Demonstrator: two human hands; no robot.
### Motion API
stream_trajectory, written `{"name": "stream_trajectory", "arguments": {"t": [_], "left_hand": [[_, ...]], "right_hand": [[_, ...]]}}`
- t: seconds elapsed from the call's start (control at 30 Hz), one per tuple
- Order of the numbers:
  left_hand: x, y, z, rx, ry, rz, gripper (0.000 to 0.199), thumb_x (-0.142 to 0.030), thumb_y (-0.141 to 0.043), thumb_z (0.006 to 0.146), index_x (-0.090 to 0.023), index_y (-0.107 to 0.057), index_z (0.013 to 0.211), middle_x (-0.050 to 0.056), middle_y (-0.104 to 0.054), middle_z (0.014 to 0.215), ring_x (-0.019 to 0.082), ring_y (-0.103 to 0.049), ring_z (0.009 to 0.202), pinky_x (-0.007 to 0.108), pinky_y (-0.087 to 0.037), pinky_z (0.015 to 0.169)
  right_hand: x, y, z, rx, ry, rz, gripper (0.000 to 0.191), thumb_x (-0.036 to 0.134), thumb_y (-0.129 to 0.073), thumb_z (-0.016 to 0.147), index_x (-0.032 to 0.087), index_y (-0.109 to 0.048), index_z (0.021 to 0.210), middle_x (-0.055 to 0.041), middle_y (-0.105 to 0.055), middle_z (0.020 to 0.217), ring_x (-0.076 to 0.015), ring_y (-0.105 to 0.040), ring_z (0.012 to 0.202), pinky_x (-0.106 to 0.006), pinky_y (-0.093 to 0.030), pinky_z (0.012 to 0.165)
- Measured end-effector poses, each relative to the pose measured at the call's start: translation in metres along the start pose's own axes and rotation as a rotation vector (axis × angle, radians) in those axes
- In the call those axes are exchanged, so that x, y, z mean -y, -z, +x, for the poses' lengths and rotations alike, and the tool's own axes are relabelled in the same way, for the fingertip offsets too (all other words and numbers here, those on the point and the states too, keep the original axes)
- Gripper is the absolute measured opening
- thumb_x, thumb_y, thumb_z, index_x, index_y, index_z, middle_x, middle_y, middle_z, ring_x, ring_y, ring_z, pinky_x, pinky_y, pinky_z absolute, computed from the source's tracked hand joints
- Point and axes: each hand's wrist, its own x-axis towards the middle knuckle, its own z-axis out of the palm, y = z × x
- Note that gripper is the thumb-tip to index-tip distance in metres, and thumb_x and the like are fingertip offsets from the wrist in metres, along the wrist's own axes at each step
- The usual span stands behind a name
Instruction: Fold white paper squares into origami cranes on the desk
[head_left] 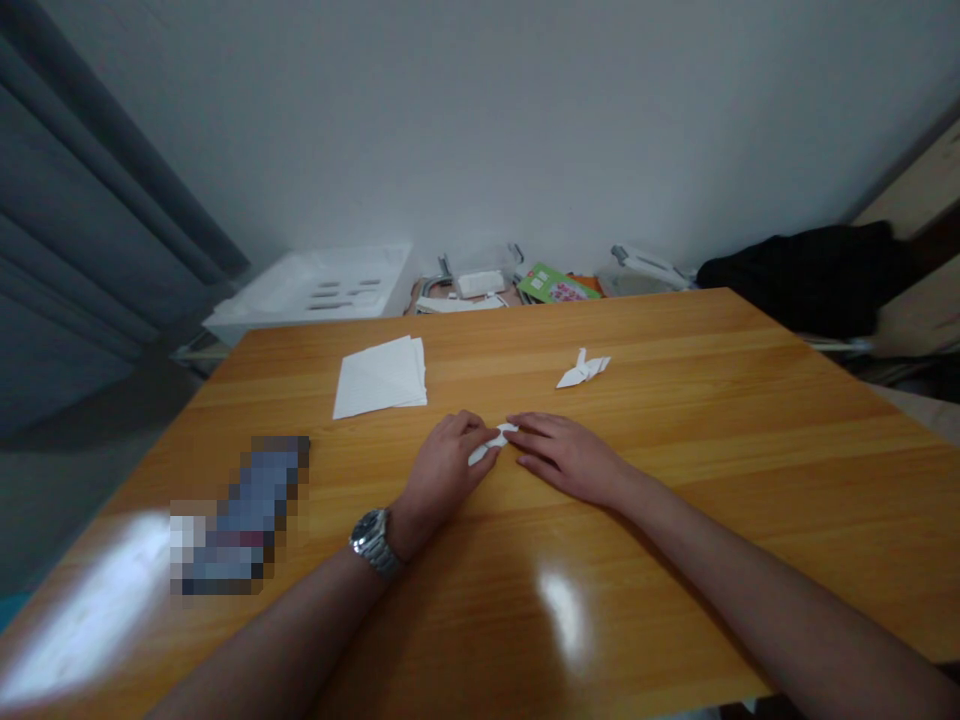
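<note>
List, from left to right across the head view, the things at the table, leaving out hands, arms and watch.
Pixelated dark object → paper stack → held paper → folded paper figure

1. One table [675, 400]
2. Two hands, the left hand [444, 458] and the right hand [574, 455], at the table's middle
3. One wristwatch [370, 535]
4. Two folded papers: one small folded strip [481, 453] between the hands, one winged figure [577, 376] toward the far edge
5. One stack of white sheets [379, 378] near the far left corner, at least two, exact number hidden
6. One blurred dark slab [259, 510] by the left edge
7. Beyond the far edge, one green booklet [559, 285]
</note>
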Motion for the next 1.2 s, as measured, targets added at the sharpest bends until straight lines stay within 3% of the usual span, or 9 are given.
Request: {"name": "stream_trajectory", "arguments": {"t": [0.23, 0.43, 0.73, 1.2], "left_hand": [[0.001, 0.003, -0.003, 0.029, -0.048, -0.006, 0.025, -0.027, -0.057, 0.099, -0.022, -0.067, 0.122, 0.008, -0.068, 0.113, 0.022, -0.063, 0.102, 0.037, -0.053, 0.093], [-0.001, 0.007, -0.01, 0.066, -0.114, 0.086, 0.027, -0.03, -0.055, 0.101, -0.021, -0.067, 0.123, 0.01, -0.067, 0.129, 0.024, -0.064, 0.114, 0.04, -0.053, 0.1], [-0.007, 0.015, -0.013, 0.121, -0.215, 0.174, 0.034, -0.034, -0.055, 0.1, -0.017, -0.064, 0.128, 0.012, -0.069, 0.127, 0.027, -0.065, 0.11, 0.046, -0.052, 0.1], [-0.018, 0.022, -0.01, 0.175, -0.185, 0.262, 0.036, -0.038, -0.06, 0.097, -0.019, -0.065, 0.127, 0.012, -0.069, 0.127, 0.029, -0.064, 0.111, 0.047, -0.049, 0.099]], "right_hand": [[0.002, 0.003, 0.001, 0.006, -0.034, 0.026, 0.038, 0.023, -0.047, 0.103, 0.021, -0.061, 0.138, -0.0135, -0.061, 0.139, -0.0265, -0.06, 0.126, -0.047, -0.052, 0.106], [0.001, 0.004, -0.002, 0.031, -0.049, -0.025, 0.038, 0.024, -0.045, 0.104, 0.014, -0.061, 0.136, -0.0162, -0.06, 0.141, -0.028, -0.059, 0.127, -0.047, -0.051, 0.108], [-0.003, 0.001, -0.005, 0.027, -0.071, -0.001, 0.04, 0.025, -0.045, 0.104, 0.018, -0.058, 0.141, -0.0134, -0.058, 0.146, -0.0275, -0.058, 0.131, -0.048, -0.049, 0.11], [-0.003, 0.0, -0.006, 0.018, -0.091, 0.012, 0.04, 0.026, -0.045, 0.104, 0.019, -0.058, 0.141, -0.0121, -0.057, 0.146, -0.027, -0.057, 0.132, -0.047, -0.049, 0.111]]}}
